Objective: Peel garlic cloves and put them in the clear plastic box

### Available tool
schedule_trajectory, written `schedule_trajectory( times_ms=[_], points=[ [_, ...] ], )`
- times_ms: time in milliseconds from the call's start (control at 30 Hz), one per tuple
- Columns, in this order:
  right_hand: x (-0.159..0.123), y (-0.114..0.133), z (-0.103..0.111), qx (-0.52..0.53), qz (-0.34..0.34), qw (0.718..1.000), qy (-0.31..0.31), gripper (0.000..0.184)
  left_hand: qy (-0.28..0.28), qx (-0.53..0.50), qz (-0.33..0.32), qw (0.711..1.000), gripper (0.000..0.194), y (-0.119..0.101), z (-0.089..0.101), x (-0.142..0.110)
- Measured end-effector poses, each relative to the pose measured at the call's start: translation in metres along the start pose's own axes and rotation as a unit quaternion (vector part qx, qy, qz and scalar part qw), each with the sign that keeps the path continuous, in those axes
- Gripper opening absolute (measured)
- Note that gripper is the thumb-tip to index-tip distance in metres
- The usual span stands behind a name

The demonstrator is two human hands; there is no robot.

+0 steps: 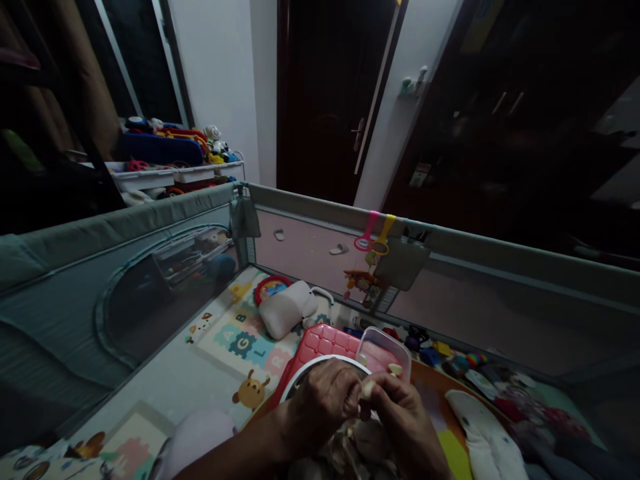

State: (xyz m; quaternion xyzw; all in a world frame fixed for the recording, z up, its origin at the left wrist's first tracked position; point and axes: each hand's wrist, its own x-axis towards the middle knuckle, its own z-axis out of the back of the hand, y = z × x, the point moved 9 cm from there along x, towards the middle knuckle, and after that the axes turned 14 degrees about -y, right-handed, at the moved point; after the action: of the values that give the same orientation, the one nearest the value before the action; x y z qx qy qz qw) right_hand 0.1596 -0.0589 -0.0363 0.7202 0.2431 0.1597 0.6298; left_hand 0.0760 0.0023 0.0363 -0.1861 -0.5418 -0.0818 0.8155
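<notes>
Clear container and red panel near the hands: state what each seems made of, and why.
The clear container looks like glossy plastic: see-through walls and a pale rim. The red panel is probably moulded plastic with a slight sheen, judging by its raised pattern, though padded vinyl is possible.

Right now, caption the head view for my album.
Left hand and right hand meet at a pale clove over a bowl beside a clear box.
</notes>
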Motion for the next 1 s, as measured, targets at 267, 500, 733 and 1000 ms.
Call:
schedule_trajectory(
  times_ms=[267, 500, 733, 1000],
  points=[
    [0.011, 0.009, 0.030, -0.058, 0.003, 0.998, -0.013, 0.028, 0.017, 0.053, 0.023, 0.998, 0.019, 0.018, -0.001, -0.002],
    [0.039, 0.033, 0.081, -0.348, 0.220, 0.896, -0.167, 0.037, 0.072, -0.033, 0.086, 0.993, 0.019, 0.026, 0.002, -0.005],
    [0.052, 0.012, 0.067, -0.482, 0.293, 0.813, -0.145, 0.030, 0.110, -0.114, 0.111, 0.981, 0.014, 0.031, 0.000, -0.006],
    [0.037, 0.030, 0.057, -0.450, 0.317, 0.826, -0.119, 0.021, 0.134, -0.143, 0.169, 0.966, 0.010, 0.047, -0.002, -0.011]
  ],
)
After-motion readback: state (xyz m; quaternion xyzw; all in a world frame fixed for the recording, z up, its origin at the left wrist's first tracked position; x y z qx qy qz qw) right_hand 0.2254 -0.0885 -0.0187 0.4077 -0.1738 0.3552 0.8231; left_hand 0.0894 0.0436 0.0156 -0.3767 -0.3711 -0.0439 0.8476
